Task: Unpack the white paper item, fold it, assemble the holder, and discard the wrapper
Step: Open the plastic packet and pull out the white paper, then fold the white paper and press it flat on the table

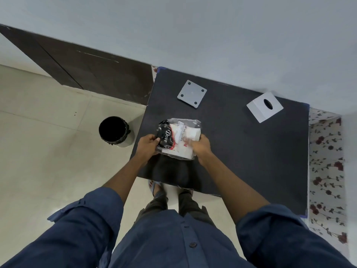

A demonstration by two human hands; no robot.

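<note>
Wrapped white paper pack (pixel 178 139) (clear "Dove" wrapper) above dark table's near edge

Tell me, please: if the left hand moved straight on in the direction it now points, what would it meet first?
The left hand points rightward into the plastic-wrapped tissue pack, which its fingers already grip. Beyond the pack lies the right hand.

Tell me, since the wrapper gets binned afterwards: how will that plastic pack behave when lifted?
The plastic pack looks floppy: its clear film is crinkled where the left hand and right hand grip it. Probably light, holding only white paper. The glossy film may be slippery, so once emptied it could slide or drift short of the bin.
</note>
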